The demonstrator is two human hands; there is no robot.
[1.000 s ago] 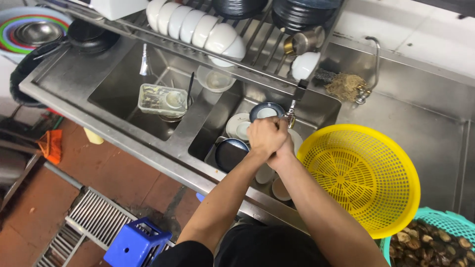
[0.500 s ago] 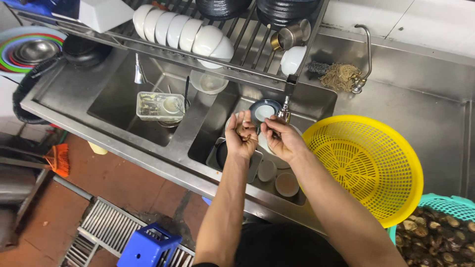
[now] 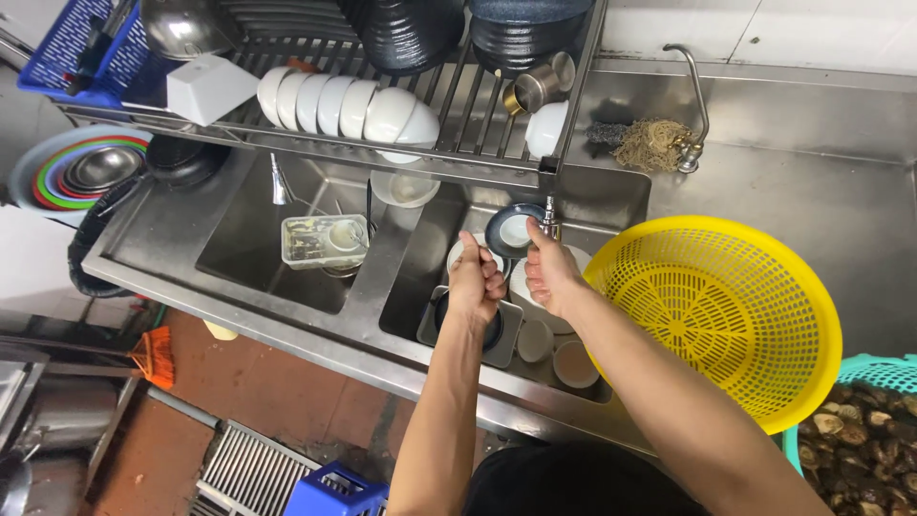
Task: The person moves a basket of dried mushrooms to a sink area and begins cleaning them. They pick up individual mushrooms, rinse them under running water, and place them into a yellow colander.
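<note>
Nearest, at the bottom of the frame, a blue plastic stool [image 3: 334,492] stands on the red tiled floor in front of the steel counter. Both bare forearms reach up from there over the right-hand sink basin [image 3: 420,287] in the middle of the frame. The left hand [image 3: 478,279] is clenched in a fist above a dark square dish [image 3: 501,344]; whether anything sits inside that fist I cannot tell. The right hand [image 3: 549,275] is just beside it, fingers loosely curled and thumb raised, gripping nothing that I can see. Right above the thumb hangs the tap spout [image 3: 549,218], with a dark blue saucer [image 3: 511,229] close at its left; below the hands lie small white cups and bowls [image 3: 573,363]. To me this looks like a pause in the washing-up, with the hands at the tap and no dish in hand. Any reach into the basin would call for opening that fist and threading between closely packed crockery. At centre right a yellow colander [image 3: 716,315] rests on the drainboard, partly over a teal basket [image 3: 860,368]. Farther off, the left basin holds a clear tub [image 3: 325,239], and along the top a wire rack [image 3: 478,105] carries a row of white bowls [image 3: 344,105].
</note>
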